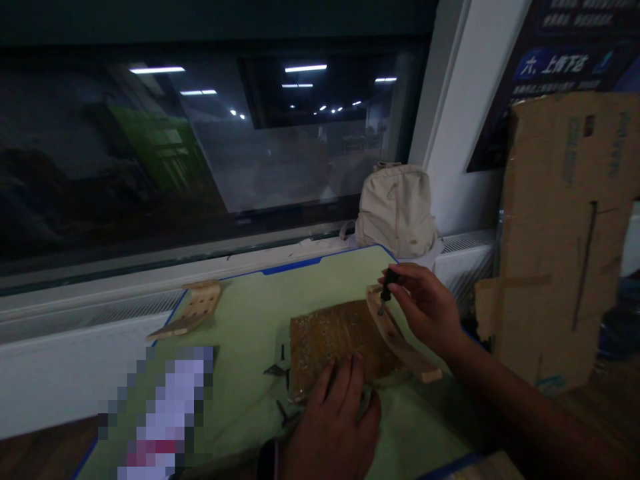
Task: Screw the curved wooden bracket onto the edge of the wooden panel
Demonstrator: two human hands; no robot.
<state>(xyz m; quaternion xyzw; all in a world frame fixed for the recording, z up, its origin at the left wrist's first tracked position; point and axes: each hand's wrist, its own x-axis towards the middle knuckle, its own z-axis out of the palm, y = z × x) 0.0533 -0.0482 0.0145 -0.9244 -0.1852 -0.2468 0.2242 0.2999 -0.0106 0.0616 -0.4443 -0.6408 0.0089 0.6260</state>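
My left hand (334,417) lies flat with fingers stretched out on the near edge of a brown wooden panel (330,340) that rests on a green mat (250,333). My right hand (425,307) pinches a small dark screwdriver (387,287), its tip pointing down at a curved light wooden piece (395,337) standing along the panel's right edge. Several dark screws (278,370) lie loose on the mat just left of the panel.
Another light wooden part with holes (193,310) sits at the mat's far left corner. A beige backpack (397,210) leans on the windowsill. Tall cardboard (560,233) stands at the right. A blurred-out object (165,413) lies at the near left.
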